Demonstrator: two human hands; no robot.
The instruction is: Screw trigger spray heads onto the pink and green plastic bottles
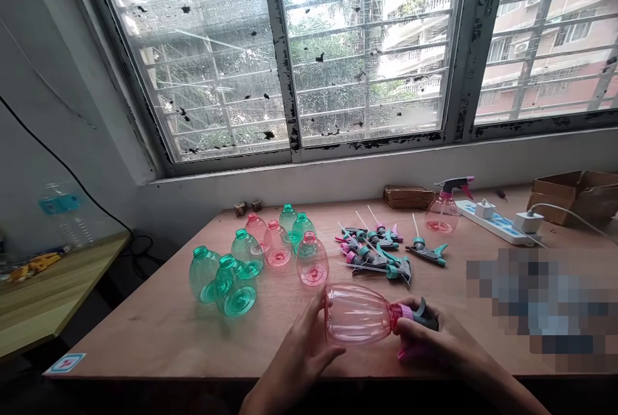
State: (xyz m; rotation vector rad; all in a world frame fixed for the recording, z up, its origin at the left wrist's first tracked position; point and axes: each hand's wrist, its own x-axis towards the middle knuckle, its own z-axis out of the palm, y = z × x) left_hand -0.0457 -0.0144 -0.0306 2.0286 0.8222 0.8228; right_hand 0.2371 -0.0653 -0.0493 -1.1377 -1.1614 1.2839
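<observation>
A clear pink plastic bottle point(356, 313) lies on its side just above the wooden table point(154, 325), near the front edge. My left hand point(302, 354) cups its wide base, fingers curled round it. My right hand point(425, 338) is closed round the grey and pink trigger sprayer head point(421, 315) sitting on the bottle's neck. Behind them stands a group of several empty green and pink bottles point(251, 254).
Several loose trigger sprayer heads point(381, 254) with dip tubes lie mid-table. An assembled pink spray bottle point(444, 208) stands at the back, beside a white power strip point(499, 222). Cardboard boxes point(574, 193) sit at the far right. A lower side table point(43, 299) stands to the left.
</observation>
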